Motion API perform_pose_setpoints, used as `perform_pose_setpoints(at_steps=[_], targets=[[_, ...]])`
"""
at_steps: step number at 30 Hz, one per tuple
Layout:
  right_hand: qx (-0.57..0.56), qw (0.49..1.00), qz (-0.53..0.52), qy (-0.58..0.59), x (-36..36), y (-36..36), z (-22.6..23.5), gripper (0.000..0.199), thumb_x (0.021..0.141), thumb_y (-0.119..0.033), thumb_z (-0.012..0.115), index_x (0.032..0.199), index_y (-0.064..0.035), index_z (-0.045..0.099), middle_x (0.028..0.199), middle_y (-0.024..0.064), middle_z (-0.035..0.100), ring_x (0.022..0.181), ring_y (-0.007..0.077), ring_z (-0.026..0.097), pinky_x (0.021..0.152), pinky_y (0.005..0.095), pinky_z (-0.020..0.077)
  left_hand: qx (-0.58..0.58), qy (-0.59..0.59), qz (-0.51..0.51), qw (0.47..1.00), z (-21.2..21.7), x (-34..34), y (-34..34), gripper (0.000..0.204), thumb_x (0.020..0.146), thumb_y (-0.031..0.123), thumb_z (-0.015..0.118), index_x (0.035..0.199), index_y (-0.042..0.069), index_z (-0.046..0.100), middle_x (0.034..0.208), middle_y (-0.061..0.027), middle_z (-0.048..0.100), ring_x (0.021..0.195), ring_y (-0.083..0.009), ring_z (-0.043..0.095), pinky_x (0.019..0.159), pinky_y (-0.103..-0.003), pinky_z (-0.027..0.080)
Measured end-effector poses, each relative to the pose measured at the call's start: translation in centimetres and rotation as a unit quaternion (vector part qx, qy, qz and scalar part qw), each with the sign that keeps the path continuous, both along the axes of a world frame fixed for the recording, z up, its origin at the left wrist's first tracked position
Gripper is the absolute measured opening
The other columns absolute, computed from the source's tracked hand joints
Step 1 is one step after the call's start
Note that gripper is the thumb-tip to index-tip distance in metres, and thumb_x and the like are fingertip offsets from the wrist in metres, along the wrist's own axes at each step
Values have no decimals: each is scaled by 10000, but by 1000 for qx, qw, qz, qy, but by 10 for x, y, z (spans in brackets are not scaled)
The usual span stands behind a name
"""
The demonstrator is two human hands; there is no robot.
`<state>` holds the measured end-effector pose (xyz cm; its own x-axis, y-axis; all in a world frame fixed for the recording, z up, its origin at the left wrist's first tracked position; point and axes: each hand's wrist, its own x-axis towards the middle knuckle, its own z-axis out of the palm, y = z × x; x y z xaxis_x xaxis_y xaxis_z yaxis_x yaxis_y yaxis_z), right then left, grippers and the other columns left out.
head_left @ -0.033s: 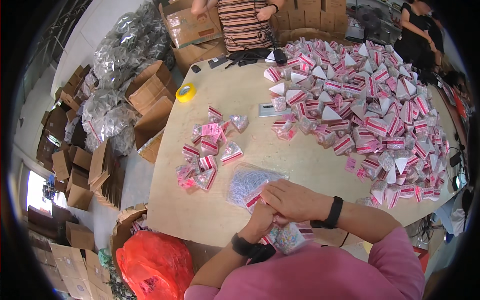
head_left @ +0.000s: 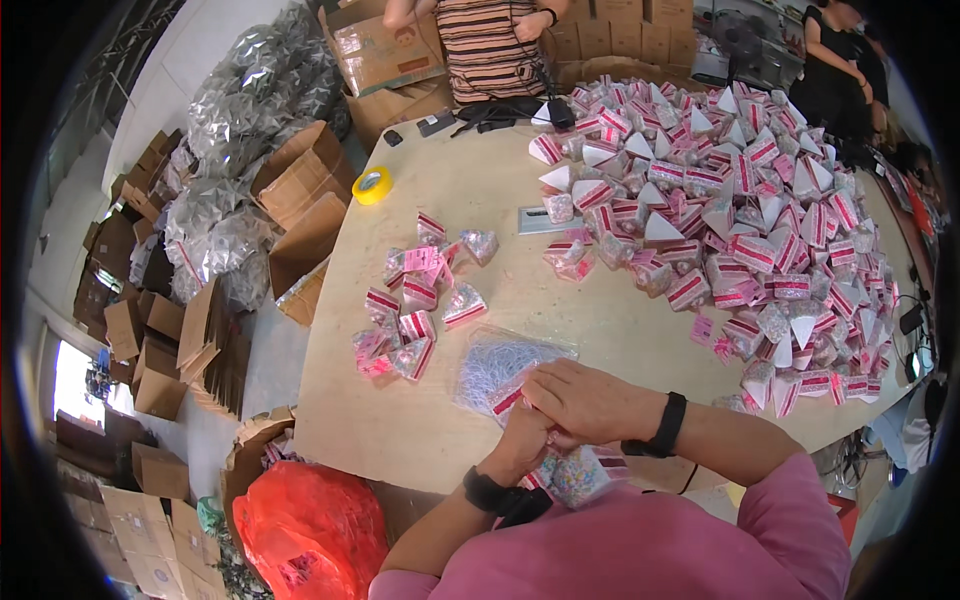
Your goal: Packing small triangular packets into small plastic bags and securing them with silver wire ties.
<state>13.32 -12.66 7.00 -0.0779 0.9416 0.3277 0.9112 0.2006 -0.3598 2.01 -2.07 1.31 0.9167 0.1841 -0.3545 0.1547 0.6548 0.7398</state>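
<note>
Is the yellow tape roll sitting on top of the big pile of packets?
No, the yellow tape roll lies alone on the bare table, far left of the big packet pile.

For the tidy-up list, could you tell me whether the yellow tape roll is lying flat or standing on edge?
Lying flat: the yellow tape roll shows its open ring from above on the table.

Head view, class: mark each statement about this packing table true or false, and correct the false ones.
1. Both hands, left hand and right hand, are together at the near table edge, with a small packet just below them. True.
2. The big pile of packets lies on the person's left. False: it lies on the right; a small cluster is to the left.
3. A yellow tape roll lies on the table. True.
4. The bag beside the table is blue. False: it is red-orange.
</note>
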Motion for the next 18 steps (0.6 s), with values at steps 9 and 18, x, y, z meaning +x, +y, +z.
perform_pose_setpoints(at_steps=[9,18], targets=[[-131,946,47,293,25,7,7,376,779,-134,641,1117,-10,533,1145,140,545,1055,334,524,912,375,416,-12,-32,-54,998,5,-4,7,150,804,-21,525,945,16,560,788,-80,572,704,-168,570,630,-290,478],[22,989,10,143,21,13,2,139,824,-169,613,848,-50,545,876,105,553,870,286,527,762,380,437,-35,-35,-83,995,16,-3,12,151,790,-48,535,927,13,551,747,-72,559,663,-160,551,605,-286,451]])
